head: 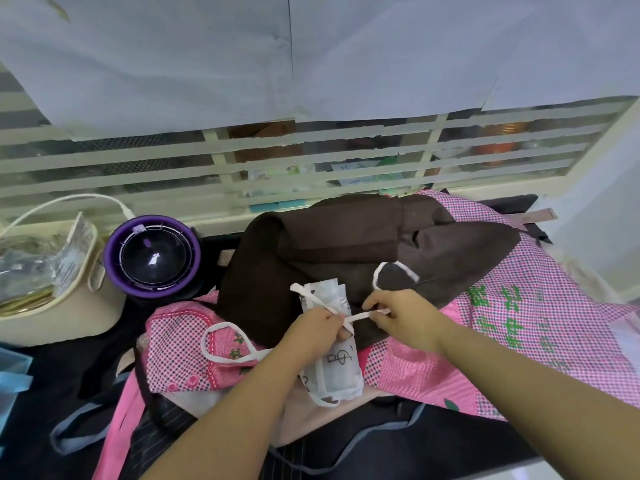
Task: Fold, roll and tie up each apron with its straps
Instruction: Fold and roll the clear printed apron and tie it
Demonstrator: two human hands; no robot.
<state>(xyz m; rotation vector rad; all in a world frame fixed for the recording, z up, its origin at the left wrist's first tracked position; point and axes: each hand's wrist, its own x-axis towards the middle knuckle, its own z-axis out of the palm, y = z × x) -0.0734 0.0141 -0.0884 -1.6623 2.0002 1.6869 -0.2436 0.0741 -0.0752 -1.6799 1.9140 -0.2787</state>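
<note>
A white apron, rolled into a narrow bundle (337, 372), lies on a heap of other aprons in the middle of the view. White straps (363, 315) cross over its middle. My left hand (317, 329) pinches one strap against the roll. My right hand (394, 315) pinches the other strap end just right of the roll and holds it taut. One strap loops up over a brown apron (329, 251); another loop (225, 344) lies on a pink checked apron (180, 348) at the left.
A larger pink checked apron with green letters (512, 327) spreads to the right. A purple-rimmed round appliance (152, 254) and a cream basket (52, 299) stand at the left. A barred window (242, 161) runs along the back. Dark and striped aprons (162, 424) hang at the front.
</note>
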